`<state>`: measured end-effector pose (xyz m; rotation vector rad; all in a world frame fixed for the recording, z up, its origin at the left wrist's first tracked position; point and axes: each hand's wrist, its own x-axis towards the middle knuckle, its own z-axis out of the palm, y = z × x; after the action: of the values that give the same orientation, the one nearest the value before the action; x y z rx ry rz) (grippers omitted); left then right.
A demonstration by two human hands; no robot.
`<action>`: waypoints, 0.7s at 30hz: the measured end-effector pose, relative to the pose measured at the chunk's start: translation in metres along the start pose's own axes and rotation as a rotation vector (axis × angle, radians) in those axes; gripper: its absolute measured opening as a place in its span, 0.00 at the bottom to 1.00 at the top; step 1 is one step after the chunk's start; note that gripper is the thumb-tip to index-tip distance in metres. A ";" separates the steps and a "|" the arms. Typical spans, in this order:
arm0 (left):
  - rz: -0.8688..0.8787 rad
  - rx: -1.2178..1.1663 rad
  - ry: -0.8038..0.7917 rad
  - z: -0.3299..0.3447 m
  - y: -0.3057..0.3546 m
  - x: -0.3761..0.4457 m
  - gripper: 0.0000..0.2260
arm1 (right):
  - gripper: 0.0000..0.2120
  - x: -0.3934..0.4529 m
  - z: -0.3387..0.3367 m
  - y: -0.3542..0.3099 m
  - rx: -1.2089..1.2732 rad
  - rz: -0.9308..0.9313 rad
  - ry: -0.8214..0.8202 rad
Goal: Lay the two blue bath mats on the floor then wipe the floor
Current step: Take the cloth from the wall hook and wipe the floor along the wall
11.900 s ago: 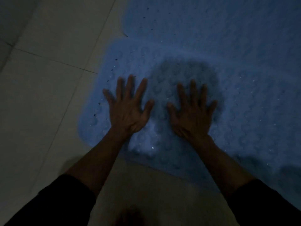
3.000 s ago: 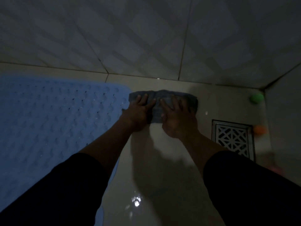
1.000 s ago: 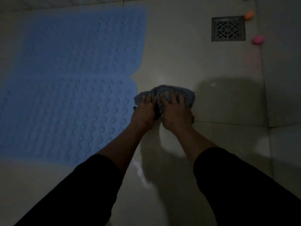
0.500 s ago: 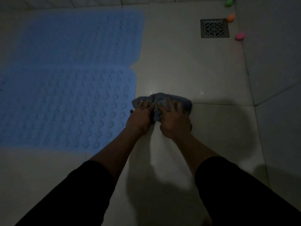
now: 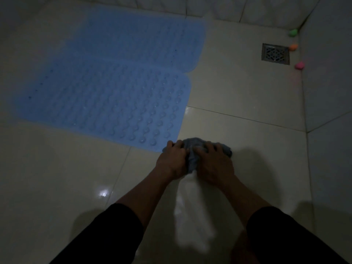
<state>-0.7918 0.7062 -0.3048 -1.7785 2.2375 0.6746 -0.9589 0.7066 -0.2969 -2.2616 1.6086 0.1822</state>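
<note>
Two blue bath mats lie flat side by side on the pale tiled floor (image 5: 57, 178): the far mat (image 5: 137, 39) near the back wall and the near mat (image 5: 106, 103) in front of it, slightly overlapping. A bunched grey-blue cloth (image 5: 194, 147) rests on the floor just past the near mat's right front corner. My left hand (image 5: 171, 161) and my right hand (image 5: 213, 164) both press down on the cloth, fingers curled over it. Black sleeves cover my forearms lower in the view.
A square metal floor drain (image 5: 275, 53) sits at the back right. Beside it, along the right wall (image 5: 327, 73), lie three small objects: green (image 5: 293, 32), orange (image 5: 294, 47) and pink (image 5: 299, 65). The room is dim; a wet sheen shows on the floor.
Both hands have dragged the cloth back toward me along the mats' right edge, from near the mats' junction to the near mat's front corner. The mats have stayed put.
</note>
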 end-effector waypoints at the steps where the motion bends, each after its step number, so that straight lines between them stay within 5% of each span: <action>1: -0.012 -0.005 -0.003 0.001 -0.004 -0.009 0.23 | 0.27 -0.001 0.001 -0.004 -0.023 -0.044 -0.008; 6: -0.164 -0.178 0.002 -0.004 -0.029 -0.056 0.17 | 0.26 -0.003 0.003 -0.035 -0.115 -0.237 -0.058; 21: -0.517 -0.350 0.072 -0.006 -0.155 -0.154 0.26 | 0.28 0.042 0.028 -0.169 -0.219 -0.599 -0.147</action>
<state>-0.6031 0.8106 -0.2676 -2.4478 1.6451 0.9287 -0.7842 0.7282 -0.2994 -2.7087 0.8177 0.3668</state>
